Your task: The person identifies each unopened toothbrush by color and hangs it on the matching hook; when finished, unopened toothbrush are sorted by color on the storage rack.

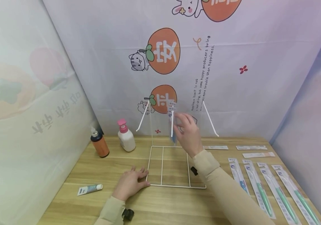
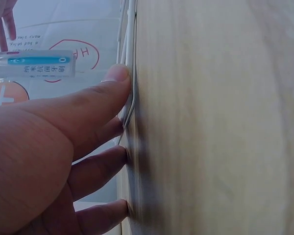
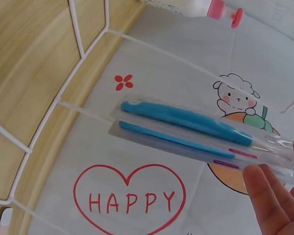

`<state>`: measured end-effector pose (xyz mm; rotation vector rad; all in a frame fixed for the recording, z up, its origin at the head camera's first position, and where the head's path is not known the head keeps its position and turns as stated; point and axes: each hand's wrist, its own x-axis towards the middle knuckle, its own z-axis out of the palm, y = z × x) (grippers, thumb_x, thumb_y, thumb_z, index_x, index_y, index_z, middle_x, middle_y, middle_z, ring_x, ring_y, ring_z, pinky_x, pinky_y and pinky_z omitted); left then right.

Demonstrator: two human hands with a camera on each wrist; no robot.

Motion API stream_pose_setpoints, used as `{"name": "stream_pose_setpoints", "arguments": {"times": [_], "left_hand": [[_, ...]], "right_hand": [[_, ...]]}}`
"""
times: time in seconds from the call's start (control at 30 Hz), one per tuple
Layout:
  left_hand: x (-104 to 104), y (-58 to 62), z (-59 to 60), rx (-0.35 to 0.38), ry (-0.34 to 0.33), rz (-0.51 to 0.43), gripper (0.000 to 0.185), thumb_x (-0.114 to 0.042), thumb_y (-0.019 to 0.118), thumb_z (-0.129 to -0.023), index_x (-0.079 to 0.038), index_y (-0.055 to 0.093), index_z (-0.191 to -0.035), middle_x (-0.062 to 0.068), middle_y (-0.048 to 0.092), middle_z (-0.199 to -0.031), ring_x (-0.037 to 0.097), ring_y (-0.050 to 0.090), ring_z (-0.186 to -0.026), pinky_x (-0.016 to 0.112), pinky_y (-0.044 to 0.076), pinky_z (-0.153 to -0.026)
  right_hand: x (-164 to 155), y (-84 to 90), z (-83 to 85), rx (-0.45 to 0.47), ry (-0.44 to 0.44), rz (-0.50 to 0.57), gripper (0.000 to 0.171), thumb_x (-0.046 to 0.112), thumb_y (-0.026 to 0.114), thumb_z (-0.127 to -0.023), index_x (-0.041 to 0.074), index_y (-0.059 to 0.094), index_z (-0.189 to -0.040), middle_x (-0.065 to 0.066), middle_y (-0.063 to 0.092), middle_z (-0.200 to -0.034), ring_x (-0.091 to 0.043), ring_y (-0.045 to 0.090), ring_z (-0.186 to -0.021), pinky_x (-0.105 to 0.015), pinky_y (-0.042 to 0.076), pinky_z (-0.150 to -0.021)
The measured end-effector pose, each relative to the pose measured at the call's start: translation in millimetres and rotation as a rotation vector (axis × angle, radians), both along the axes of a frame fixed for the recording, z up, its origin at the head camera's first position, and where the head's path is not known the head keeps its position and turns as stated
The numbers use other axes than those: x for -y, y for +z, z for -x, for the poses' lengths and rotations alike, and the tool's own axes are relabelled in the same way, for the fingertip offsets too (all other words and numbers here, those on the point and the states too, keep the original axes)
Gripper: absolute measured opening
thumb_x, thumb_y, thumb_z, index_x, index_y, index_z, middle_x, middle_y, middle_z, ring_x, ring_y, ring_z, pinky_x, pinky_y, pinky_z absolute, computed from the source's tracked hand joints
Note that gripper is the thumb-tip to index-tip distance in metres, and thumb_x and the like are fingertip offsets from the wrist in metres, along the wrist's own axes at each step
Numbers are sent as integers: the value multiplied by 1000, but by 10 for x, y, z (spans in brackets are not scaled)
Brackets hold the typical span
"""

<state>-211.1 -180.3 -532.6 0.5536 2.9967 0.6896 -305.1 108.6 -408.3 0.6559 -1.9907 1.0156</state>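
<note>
A white wire rack [image 1: 161, 165] stands on the table, with hooks jutting from its upright. My right hand [image 1: 189, 132] is at the middle hook [image 1: 172, 125], pinching a packaged toothbrush [image 1: 173, 139] near its upper part. In the right wrist view, blue shapes show through the clear pack [image 3: 186, 122], which reaches down from the thumb and fingertips [image 3: 257, 178]. My left hand [image 1: 130, 184] rests at the rack's near left corner. Its thumb presses on the base wire in the left wrist view, while the other fingertips [image 2: 110, 215] touch the table beside it.
Several packaged toothbrushes [image 1: 279, 190] lie on the right, with narrow packets [image 1: 251, 147] behind them. A pink-topped pump bottle [image 1: 127, 140] and an orange and dark bottle [image 1: 100, 145] stand back left. A toothpaste tube [image 1: 89, 189] lies left of my left hand.
</note>
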Motion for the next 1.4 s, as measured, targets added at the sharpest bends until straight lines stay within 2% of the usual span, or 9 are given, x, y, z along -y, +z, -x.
{"name": "stream_pose_setpoints", "arguments": {"times": [0.13, 0.37, 0.5, 0.6, 0.83, 0.97, 1.13, 1.33, 1.4], "left_hand": [[-6, -28, -4, 4, 1, -6, 57, -48, 82, -94, -16, 75, -140, 11, 65, -148, 62, 46, -142, 79, 37, -111], [-4, -44, -23, 7, 5, -12, 57, -48, 83, -94, -16, 75, -140, 11, 65, -149, 62, 46, -142, 79, 38, -111], [-8, -38, -27, 10, 8, -13, 56, -48, 83, -94, -16, 75, -140, 10, 65, -149, 62, 46, -142, 79, 38, -111], [-15, -36, -25, 12, 11, -9, 56, -48, 82, -94, -17, 75, -140, 10, 65, -149, 61, 46, -142, 78, 37, -112], [-24, -29, -26, 14, 8, -9, 57, -48, 82, -94, -15, 74, -140, 11, 65, -149, 62, 45, -142, 78, 37, -112], [-19, -44, -27, 16, 1, -13, 57, -49, 82, -94, -16, 74, -140, 11, 65, -149, 62, 46, -142, 79, 38, -111], [-17, -67, -24, 13, -1, -5, 57, -50, 81, -95, -17, 74, -141, 10, 65, -149, 61, 46, -143, 78, 38, -111], [-3, -44, -17, -13, -1, -3, 59, -49, 82, -93, -15, 74, -140, 11, 66, -147, 61, 47, -142, 79, 39, -110], [-1, -29, -15, -12, 1, 0, 60, -50, 83, -93, -15, 74, -140, 11, 66, -148, 61, 46, -143, 79, 38, -110]], "right_hand": [[-141, -49, -123, 59, 57, 4, 53, -7, 83, -90, 0, 62, -138, -21, 61, -136, -35, 79, -94, -29, 65, -81], [-616, -190, -364, 213, 28, -95, 64, -3, 87, -88, 4, 60, -145, -18, 65, -143, -29, 80, -85, -50, 63, -92], [-975, -339, -478, 304, 57, -121, 63, -5, 86, -88, 4, 59, -144, -23, 65, -140, -31, 80, -82, -41, 67, -74], [-1262, -452, -571, 424, 83, -115, 61, -3, 84, -91, 7, 58, -145, -27, 64, -138, -35, 79, -83, -30, 64, -60], [-1930, -635, -775, 686, 52, -135, 62, 15, 83, -98, 11, 53, -152, -33, 59, -142, -28, 78, -86, -34, 63, -55], [-2253, -711, -804, 783, 32, -160, 66, 17, 83, -98, 11, 50, -155, -36, 57, -141, -30, 77, -84, -36, 62, -52], [-2549, -852, -813, 838, -5, -230, 67, 25, 84, -97, 6, 51, -153, -34, 61, -134, -35, 74, -94, -36, 61, -62], [-2718, -1054, -777, 984, -1, -188, 67, 20, 89, -91, 1, 57, -147, -33, 62, -130, -33, 72, -91, -38, 62, -58], [-2728, -1098, -769, 978, -22, -227, 66, 21, 90, -90, 1, 60, -145, -32, 64, -129, -32, 72, -94, -36, 62, -60]]}}
